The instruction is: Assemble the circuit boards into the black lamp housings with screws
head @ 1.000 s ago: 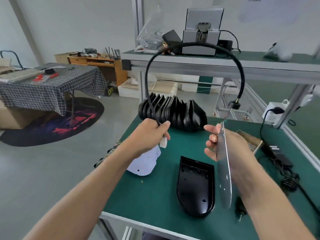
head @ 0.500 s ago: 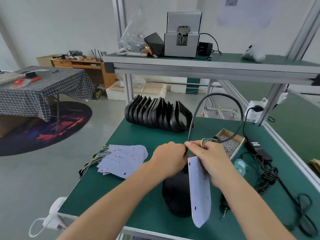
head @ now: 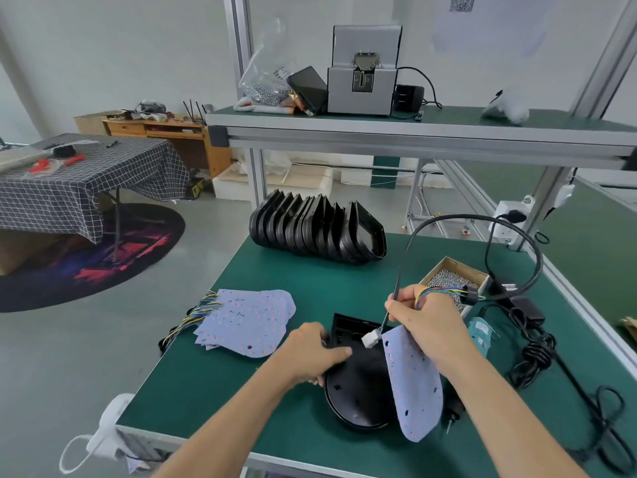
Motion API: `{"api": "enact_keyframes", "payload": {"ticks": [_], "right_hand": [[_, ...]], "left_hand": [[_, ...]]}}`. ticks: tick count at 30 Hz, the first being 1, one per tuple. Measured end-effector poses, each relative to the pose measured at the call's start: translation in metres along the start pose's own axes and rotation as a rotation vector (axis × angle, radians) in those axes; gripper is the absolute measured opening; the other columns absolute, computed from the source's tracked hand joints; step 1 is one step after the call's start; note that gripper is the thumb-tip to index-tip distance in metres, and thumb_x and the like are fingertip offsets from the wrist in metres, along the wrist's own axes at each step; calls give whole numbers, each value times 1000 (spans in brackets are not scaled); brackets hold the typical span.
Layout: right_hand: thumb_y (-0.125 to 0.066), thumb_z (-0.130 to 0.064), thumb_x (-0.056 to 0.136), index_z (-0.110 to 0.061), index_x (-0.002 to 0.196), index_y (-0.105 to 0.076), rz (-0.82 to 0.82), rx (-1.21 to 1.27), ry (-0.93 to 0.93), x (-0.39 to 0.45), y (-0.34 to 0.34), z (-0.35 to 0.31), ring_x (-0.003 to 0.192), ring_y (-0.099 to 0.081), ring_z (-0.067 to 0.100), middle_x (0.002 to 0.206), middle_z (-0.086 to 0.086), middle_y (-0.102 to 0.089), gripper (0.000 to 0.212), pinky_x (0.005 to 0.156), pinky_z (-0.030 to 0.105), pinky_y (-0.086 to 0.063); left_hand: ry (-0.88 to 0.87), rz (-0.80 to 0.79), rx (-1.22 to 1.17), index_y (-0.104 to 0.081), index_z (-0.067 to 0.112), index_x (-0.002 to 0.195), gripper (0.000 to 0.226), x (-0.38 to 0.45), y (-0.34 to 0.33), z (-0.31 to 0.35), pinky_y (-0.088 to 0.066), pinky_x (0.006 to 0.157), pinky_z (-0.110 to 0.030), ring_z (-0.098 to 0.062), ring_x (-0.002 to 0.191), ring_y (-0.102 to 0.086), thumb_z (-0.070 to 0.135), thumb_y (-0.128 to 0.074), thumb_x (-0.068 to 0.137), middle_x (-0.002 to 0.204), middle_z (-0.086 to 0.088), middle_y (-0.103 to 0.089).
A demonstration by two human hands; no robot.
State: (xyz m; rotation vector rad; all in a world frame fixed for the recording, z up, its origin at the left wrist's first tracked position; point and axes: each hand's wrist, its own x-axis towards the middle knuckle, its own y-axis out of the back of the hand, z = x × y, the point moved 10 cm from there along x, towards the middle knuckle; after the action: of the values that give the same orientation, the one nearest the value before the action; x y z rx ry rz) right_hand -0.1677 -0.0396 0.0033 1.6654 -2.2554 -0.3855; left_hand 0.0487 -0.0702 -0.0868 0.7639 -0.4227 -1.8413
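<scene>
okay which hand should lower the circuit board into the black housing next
Right. The right hand already grips the circuit board tilted over the open housing; the left hand rests on the housing's left edge, steadying it.

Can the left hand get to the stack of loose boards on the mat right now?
Probably yes. The left hand only rests on the housing, holding nothing; the board stack lies just beside it with bare mat between.
</scene>
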Motion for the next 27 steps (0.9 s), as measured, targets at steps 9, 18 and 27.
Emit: {"api": "enact_keyframes", "payload": {"ticks": [9, 18, 27], "right_hand": [[-73, -29, 96, -23, 83, -73, 12, -35, 62, 0, -1, -4, 57, -61, -6, 74, -12, -77, 14, 55, 6, -39], [-70, -15, 99, -12, 89, -71, -53, 204, 95, -5, -10, -23, 53, -59, -3, 77, 2, -78, 10, 56, 7, -41], [-70, -14, 97, -17, 84, -71, -7, 100, 94, -8, 3, -20, 67, -69, 3, 74, -4, -77, 14, 67, 18, -46]], "left_hand": [[-186, 310, -84, -51, 29, 88, 17, -33, 21, 20, -34, 55, -22, -4, 58, -45, 36, -65, 82, 63, 14, -53], [-336, 424, -76, -48, 29, 86, 20, -52, 27, 40, -37, 57, -22, -8, 60, -46, 33, -68, 88, 61, 20, -53], [-316, 430, -223, -55, 26, 85, 16, -55, 32, 31, -33, 51, -21, -8, 52, -35, 30, -70, 88, 56, 11, -44]]}}
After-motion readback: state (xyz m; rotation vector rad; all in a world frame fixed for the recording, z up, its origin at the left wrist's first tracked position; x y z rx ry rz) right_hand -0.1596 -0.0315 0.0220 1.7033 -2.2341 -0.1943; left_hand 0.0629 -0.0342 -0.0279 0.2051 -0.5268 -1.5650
